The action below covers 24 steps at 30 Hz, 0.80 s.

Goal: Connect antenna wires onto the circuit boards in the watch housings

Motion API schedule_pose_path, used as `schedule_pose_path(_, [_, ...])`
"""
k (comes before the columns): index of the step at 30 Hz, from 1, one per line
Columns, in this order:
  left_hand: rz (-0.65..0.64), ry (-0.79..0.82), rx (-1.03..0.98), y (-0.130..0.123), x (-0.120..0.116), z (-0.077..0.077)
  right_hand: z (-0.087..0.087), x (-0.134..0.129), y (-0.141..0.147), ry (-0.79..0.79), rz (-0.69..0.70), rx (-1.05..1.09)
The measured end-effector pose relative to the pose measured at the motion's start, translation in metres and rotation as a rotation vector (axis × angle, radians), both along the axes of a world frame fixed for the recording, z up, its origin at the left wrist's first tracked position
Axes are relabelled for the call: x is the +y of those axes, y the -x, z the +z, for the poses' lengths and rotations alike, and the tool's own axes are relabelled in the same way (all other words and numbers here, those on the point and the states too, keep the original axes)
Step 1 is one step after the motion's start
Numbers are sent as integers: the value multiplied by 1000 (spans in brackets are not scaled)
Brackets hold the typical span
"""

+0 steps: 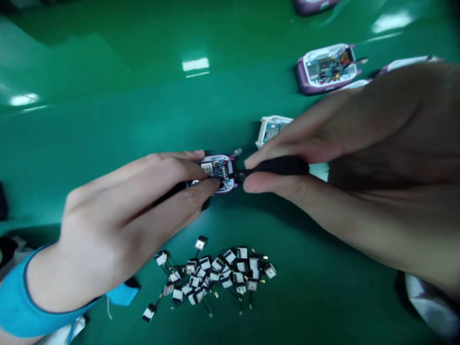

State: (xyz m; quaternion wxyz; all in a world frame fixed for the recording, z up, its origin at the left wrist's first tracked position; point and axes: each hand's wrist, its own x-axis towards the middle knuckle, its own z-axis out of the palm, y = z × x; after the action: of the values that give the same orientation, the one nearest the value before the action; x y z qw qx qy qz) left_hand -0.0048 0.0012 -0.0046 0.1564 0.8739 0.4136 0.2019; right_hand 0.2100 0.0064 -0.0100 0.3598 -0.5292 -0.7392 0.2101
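left hand holding device shell, right hand pinching black tool

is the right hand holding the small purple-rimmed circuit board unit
No, the left hand holds that unit, while the right hand pinches a black-handled tool.

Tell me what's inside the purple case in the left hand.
A blue circuit board with a white label and tiny parts sits in the purple case. The left hand's fingertips hide its lower edge; what lies beneath the board cannot be seen.
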Motion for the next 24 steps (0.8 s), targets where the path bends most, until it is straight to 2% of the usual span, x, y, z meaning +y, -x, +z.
schedule_pose_path(3, [-63, -52, -48, 0, 1, -3, 15, 7, 6, -37, 136, -101])
schedule_pose_path(5, [-98, -124, -9, -1, 2, -3, 15, 6, 8, -92, 184, -128])
schedule_pose_path(8, [-131, -205, 79, -2, 3, 1, 9, 4, 9, -70, 264, -184])
schedule_pose_path(15, [-126, -275, 149, -3, 3, 2, 14, 2, 17, -188, 339, -287])
schedule_pose_path(19, [-133, -298, 179, -2, 1, 2, 14, -3, 23, -287, 278, -190])
schedule_pose_path(24, [-158, -289, 199, 0, 1, 1, 12, -3, 26, -346, 305, -171])
